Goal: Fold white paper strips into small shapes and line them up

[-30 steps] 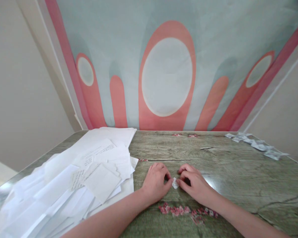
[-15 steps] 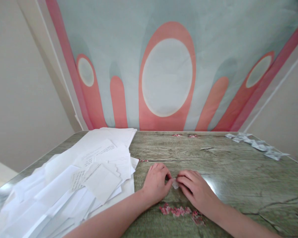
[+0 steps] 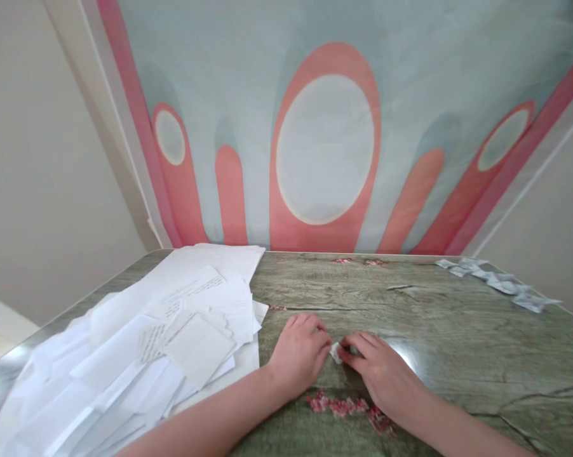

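A small folded white paper piece (image 3: 335,353) is between my two hands, just above the wood-patterned table (image 3: 458,355). My left hand (image 3: 302,351) has its fingers curled together at the left edge of the piece. From the other side, my right hand (image 3: 379,371) pinches the piece between thumb and fingertips. The fingers hide part of the paper.
A large spread of loose white papers (image 3: 201,349), some printed, covers the left of the table. Several small folded white pieces (image 3: 503,283) lie in a row along the far right edge. Behind the table hangs a patterned backdrop (image 3: 324,149).
The fingers of both hands have shifted slightly around the small paper piece, which has turned a little and looks more compact. The camera view has moved slightly.
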A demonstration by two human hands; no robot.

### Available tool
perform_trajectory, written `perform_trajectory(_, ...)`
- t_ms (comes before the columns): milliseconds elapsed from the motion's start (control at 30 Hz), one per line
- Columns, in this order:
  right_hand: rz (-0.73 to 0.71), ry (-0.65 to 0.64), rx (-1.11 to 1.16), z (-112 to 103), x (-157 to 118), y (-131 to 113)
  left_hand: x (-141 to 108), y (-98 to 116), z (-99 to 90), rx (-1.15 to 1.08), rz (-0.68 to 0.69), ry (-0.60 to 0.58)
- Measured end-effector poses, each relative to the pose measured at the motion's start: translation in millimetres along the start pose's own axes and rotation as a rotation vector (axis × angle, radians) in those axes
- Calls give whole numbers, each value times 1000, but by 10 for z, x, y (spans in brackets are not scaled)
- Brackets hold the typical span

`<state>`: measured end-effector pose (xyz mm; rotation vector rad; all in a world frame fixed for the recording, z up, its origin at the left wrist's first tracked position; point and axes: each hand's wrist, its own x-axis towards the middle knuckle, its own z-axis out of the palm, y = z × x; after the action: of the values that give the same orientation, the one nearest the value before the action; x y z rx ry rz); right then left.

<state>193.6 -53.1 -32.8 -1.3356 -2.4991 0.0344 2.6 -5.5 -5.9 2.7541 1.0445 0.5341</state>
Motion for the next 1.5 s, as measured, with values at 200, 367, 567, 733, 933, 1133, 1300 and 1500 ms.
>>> perform_trajectory(200, 6, -28, 22, -42, 2, 26, -87, 113, -29, 229, 163, -61)
perform_trajectory(367, 6, -40, 8, -60, 17, 42, -104, 123, -18, 274, 160, -113)
perform_trajectory(567, -36, -27, 36, -96, -5, 101, -98, 135, -44, 287, 136, -160)
perform_trajectory(733, -71, 1, 9, -38, -51, 100, -93, 144, -32, 322, 162, -165)
perform_trajectory(933, -68, -3, -43, -11, -12, 51, -83, 137, -25, 330, 178, -158)
perform_trajectory(1133, -36, 12, -142, -10, 28, -18, -57, 144, -42, 325, 178, -183)
perform_trajectory(1300, -32, 23, -195, 21, 32, -37, -41, 148, -65, 330, 198, -188)
perform_trajectory(1500, -37, 4, -193, -8, 62, -30, -38, 180, -57, 357, 196, -174)
